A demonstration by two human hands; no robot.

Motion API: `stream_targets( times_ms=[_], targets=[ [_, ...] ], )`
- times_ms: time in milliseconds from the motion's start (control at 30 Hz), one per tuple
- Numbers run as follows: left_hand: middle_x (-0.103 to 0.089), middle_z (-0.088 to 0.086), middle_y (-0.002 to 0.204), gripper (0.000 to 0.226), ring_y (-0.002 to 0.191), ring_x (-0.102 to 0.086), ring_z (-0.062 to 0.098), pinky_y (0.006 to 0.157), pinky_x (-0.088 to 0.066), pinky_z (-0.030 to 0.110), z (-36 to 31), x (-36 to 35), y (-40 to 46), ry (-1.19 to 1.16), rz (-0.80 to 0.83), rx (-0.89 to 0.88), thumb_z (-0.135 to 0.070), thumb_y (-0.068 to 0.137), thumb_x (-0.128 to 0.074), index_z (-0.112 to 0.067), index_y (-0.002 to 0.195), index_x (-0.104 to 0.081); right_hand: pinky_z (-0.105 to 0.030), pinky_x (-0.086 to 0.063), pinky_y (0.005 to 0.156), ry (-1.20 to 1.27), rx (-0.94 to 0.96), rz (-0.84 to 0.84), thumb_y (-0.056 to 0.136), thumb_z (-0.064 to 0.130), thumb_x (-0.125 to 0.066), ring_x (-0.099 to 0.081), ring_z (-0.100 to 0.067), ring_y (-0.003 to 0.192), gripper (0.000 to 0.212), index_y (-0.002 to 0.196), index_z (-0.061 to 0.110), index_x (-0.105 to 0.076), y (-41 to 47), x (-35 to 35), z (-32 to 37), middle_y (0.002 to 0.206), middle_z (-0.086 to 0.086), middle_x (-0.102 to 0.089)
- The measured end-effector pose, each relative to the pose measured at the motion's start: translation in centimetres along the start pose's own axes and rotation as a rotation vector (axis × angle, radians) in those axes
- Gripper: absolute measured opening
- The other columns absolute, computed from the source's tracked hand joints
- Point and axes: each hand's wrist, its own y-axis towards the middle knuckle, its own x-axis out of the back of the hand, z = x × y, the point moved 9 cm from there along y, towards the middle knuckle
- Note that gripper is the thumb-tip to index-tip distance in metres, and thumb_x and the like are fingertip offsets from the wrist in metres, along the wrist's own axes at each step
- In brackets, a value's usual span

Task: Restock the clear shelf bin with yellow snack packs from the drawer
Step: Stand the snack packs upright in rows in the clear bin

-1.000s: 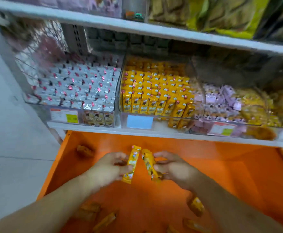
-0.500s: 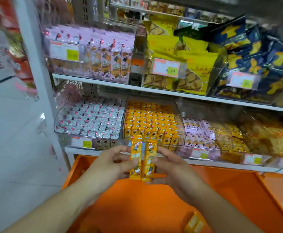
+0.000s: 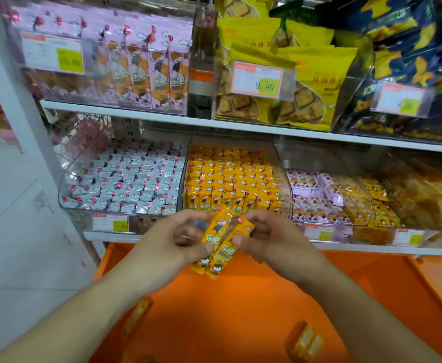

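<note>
Over drawer (image 3: pixel 267 310): packs (image 3: pixel 221 244) tilted, tops up-right

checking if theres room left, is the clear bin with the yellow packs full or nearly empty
Nearly full. The clear bin holds rows of yellow packs from its front wall to far back. How deep they are stacked cannot be told.

White shelving unit (image 3: pixel 241 125) filled the upper and middle frame; two white shelf boards ran across, slightly tilted. White upright post (image 3: pixel 10 82) stood at upper left. Pale tiled floor (image 3: pixel 13 244) occupied the left edge and lower left, with faint seams. Yellow-and-white price tags (image 3: pixel 258 79) hung along the shelf fronts. Lighting was even and bright, edges blurred.
</note>
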Motion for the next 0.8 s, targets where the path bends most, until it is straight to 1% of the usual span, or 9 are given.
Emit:
stream_targets(
  times_ms=[133,267,367,467,533,600,667,733,800],
  targets=[
    [-0.069,-0.004,0.082,0.053,0.092,-0.074,0.018,0.086,-0.059,0.045,-0.1,-1.1,0.6,0.021,0.018,-0.019,-0.017,0.084,-0.085,-0.05,0.12,-0.064,-0.021,-0.048,0.064,0.006,0.043,-0.016,0.097,0.012,-0.073,-0.066,0.001,0.069,0.016,0.106,0.024,-0.067,0.6,0.4,0.5,0.072,0.017,-0.07],
    [-0.069,0.009,0.088,0.048,0.082,-0.072,0.02,0.078,-0.06,0.046,-1.2,-1.1,1.4,0.046,0.009,-0.075,-0.012,0.079,-0.089,-0.043,0.105,-0.064,-0.028,-0.055,0.068,-0.101,0.1,-0.013,0.095,0.019,-0.075,-0.065,-0.001,0.072,0.024,0.105,0.037,-0.064,1.1,0.6,1.1,0.073,0.022,-0.068],
    [-0.065,0.015,0.093,0.039,0.072,-0.063,0.014,0.072,-0.056,0.041,-3.1,-0.8,3.1,0.076,-0.05,-0.151,-0.013,0.079,-0.089,-0.036,0.101,-0.065,-0.035,-0.057,0.07,-0.179,0.154,-0.066,0.095,0.021,-0.076,-0.061,-0.002,0.068,0.026,0.104,0.042,-0.063,1.9,1.8,2.6,0.068,0.024,-0.063],
    [-0.063,0.007,0.09,0.033,0.077,-0.062,0.012,0.07,-0.054,0.03,-5.3,-0.3,5.8,0.073,-0.128,-0.224,-0.015,0.08,-0.087,-0.033,0.097,-0.065,-0.029,-0.059,0.067,-0.273,0.219,-0.195,0.092,0.024,-0.078,-0.067,-0.007,0.076,0.026,0.11,0.04,-0.068,3.8,4.6,4.1,0.083,0.017,-0.068],
    [-0.063,0.002,0.092,0.033,0.081,-0.064,0.017,0.07,-0.056,0.033,-6.4,-0.3,7.6,0.086,-0.16,-0.272,-0.016,0.081,-0.087,-0.031,0.098,-0.063,-0.031,-0.058,0.07,-0.357,0.25,-0.277,0.09,0.028,-0.08,-0.068,-0.01,0.083,0.027,0.112,0.039,-0.07,5.3,6.4,4.8,0.094,0.013,-0.068],
    [-0.065,0.002,0.096,0.037,0.086,-0.068,0.019,0.07,-0.059,0.036,-6.9,-0.6,9.0,0.159,-0.179,-0.302,-0.02,0.082,-0.086,-0.037,0.105,-0.062,-0.022,-0.053,0.067,-0.449,0.243,-0.326,0.089,0.03,-0.08,-0.067,-0.004,0.084,0.027,0.112,0.04,-0.071,6.6,7.6,4.6,0.094,0.016,-0.067],
    [-0.066,0.002,0.096,0.041,0.086,-0.069,0.019,0.071,-0.061,0.038,-6.6,-1.3,10.4,0.238,-0.173,-0.308,-0.022,0.083,-0.085,-0.042,0.11,-0.062,-0.012,-0.046,0.06,-0.512,0.211,-0.334,0.089,0.03,-0.081,-0.065,0.003,0.077,0.028,0.113,0.041,-0.07,7.8,8.2,3.6,0.087,0.02,-0.065],
    [-0.068,0.001,0.092,0.039,0.082,-0.07,0.017,0.071,-0.06,0.035,-5.6,-2.0,11.6,0.274,-0.164,-0.295,-0.022,0.082,-0.087,-0.041,0.107,-0.064,-0.016,-0.045,0.063,-0.574,0.198,-0.334,0.087,0.029,-0.083,-0.064,0.004,0.076,0.033,0.112,0.043,-0.067,8.6,8.4,2.3,0.089,0.02,-0.063],
    [-0.069,-0.005,0.085,0.039,0.078,-0.069,0.012,0.07,-0.058,0.03,-4.6,-2.5,12.6,0.336,-0.17,-0.284,-0.025,0.078,-0.089,-0.041,0.104,-0.065,-0.021,-0.046,0.067,-0.626,0.205,-0.331,0.085,0.029,-0.084,-0.062,0.001,0.083,0.035,0.107,0.043,-0.061,9.0,8.4,1.0,0.093,0.018,-0.061]
  ],
)
